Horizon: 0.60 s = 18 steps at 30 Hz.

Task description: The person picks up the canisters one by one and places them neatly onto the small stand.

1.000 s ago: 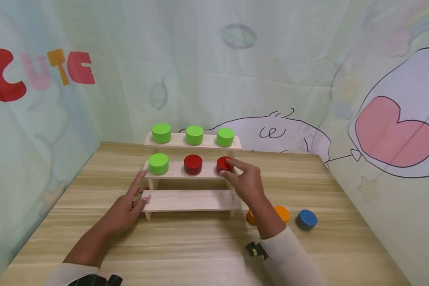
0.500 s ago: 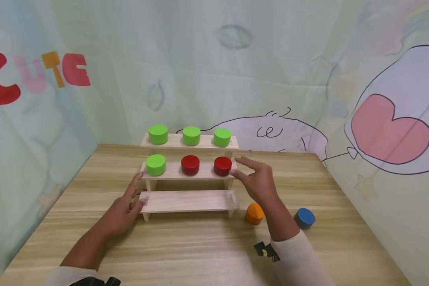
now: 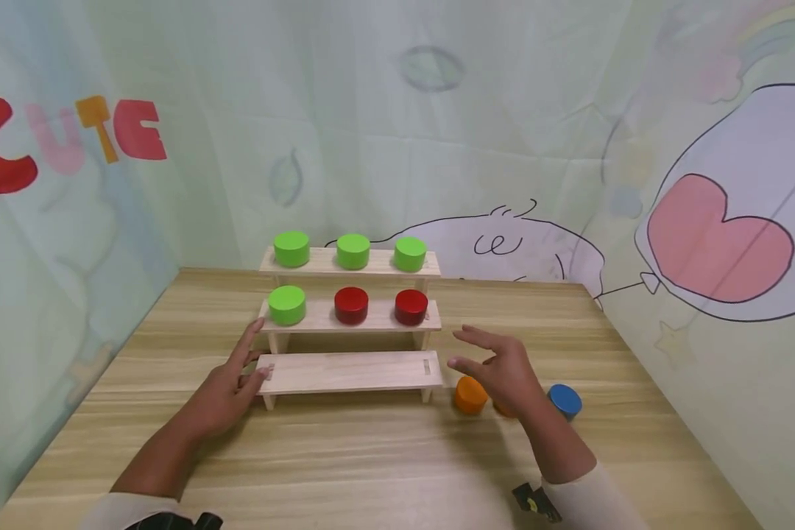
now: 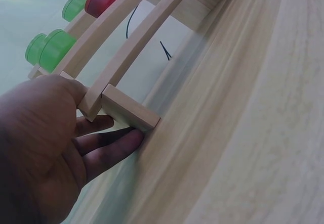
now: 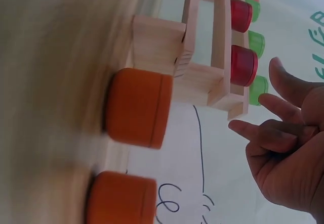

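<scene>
A three-step wooden stand [image 3: 351,372] bears several green discs [image 3: 353,251] on its top step. One green disc [image 3: 287,305] and two red discs [image 3: 351,305] sit on the middle step. My left hand [image 3: 221,394] holds the stand's left end, thumb at the lowest step; in the left wrist view its fingers [image 4: 119,153] touch a leg. Off the stand's right side my right hand [image 3: 506,368] hovers with thumb and index finger spread, holding nothing. Below it stand an orange disc [image 3: 470,395] and a second one, mostly hidden in the head view [image 5: 121,198].
A blue disc [image 3: 565,401] lies on the wooden table [image 3: 344,471], right of the orange ones. Printed cloth walls [image 3: 344,147] surround the table at the back and on both sides. The lowest step bears no discs.
My right hand has let go of the right red disc on the middle step and moved right and toward me, over the orange discs. The left hand stays at the stand's end.
</scene>
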Each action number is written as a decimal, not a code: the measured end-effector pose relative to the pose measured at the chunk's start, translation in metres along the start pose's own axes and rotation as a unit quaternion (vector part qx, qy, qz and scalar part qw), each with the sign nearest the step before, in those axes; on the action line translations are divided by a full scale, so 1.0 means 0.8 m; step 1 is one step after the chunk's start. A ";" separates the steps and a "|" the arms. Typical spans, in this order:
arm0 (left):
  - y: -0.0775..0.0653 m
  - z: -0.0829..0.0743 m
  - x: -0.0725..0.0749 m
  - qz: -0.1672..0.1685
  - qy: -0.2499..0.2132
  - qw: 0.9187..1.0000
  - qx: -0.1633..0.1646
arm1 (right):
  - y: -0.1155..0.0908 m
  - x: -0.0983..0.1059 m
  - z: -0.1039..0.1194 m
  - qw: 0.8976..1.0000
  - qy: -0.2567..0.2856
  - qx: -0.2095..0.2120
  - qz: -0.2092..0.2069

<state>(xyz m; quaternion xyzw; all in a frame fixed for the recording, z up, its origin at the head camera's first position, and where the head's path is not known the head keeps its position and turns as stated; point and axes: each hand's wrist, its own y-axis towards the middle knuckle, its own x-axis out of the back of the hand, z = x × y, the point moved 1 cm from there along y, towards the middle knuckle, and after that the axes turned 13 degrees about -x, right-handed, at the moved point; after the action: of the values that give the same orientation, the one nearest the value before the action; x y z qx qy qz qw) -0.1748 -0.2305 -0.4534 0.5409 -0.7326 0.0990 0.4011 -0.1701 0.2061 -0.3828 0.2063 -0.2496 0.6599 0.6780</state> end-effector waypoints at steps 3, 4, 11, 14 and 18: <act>0.000 0.002 -0.001 0.000 0.009 1.000 0.001 | -0.008 0.003 -0.014 1.000 0.012 -0.008 0.018; 0.000 0.003 -0.001 0.000 0.011 1.000 0.002 | -0.010 0.003 -0.018 0.999 0.016 -0.013 0.024; 0.000 0.007 -0.003 0.002 0.010 1.000 -0.003 | -0.017 0.005 -0.033 0.998 0.029 -0.030 0.047; 0.000 0.006 -0.002 0.000 0.015 1.000 -0.008 | -0.017 0.005 -0.036 0.998 0.013 -0.037 0.045; 0.002 0.004 -0.001 0.000 0.016 1.000 -0.012 | -0.015 0.005 -0.043 0.998 -0.013 -0.042 0.043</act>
<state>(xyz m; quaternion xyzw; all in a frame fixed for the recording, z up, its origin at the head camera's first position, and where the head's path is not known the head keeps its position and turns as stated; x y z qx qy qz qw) -0.1780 -0.2311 -0.4557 0.5345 -0.7269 0.0988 0.4196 -0.1554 0.2302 -0.4070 0.1758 -0.2948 0.6745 0.6537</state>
